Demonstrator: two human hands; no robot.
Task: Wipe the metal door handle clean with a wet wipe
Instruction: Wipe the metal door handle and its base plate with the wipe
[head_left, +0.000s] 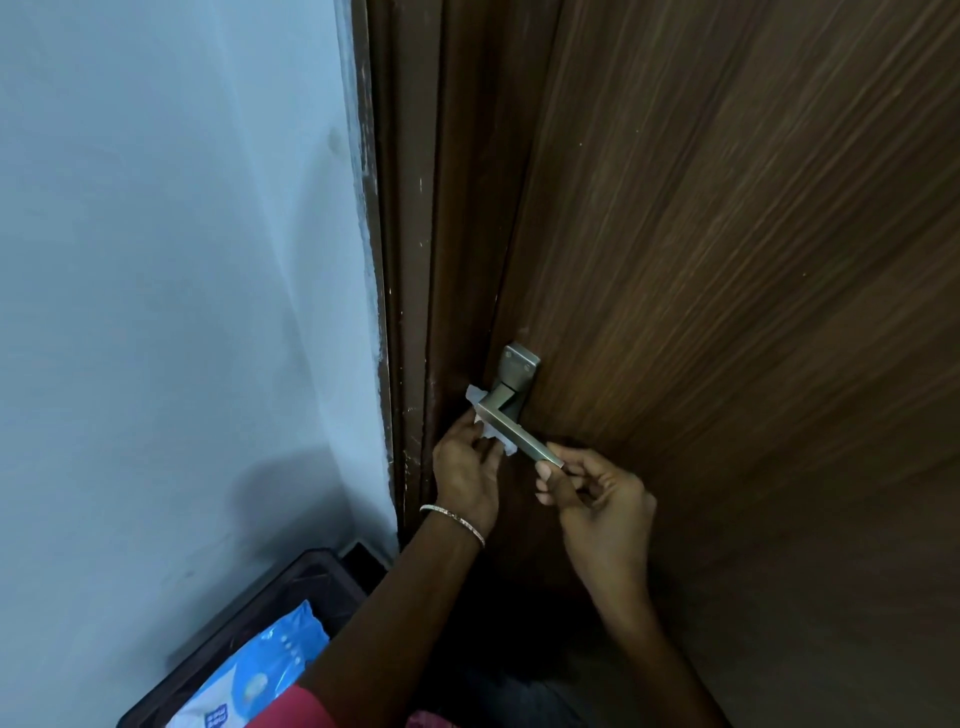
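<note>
A square-edged metal door handle (511, 415) juts from a dark wooden door (727, 260), with its mounting plate above the lever. My left hand (465, 470) presses a crumpled white wet wipe (480, 413) against the underside and left corner of the lever. The wipe shows at the corner and under the bar, the rest hidden by my fingers. My right hand (597, 499) pinches the free end of the lever between thumb and fingers.
A pale blue wall (182, 260) stands to the left of the brown door frame (410, 260). Below left, a black crate (291, 597) holds a blue and white wet wipe pack (260, 670). A thin bracelet circles my left wrist.
</note>
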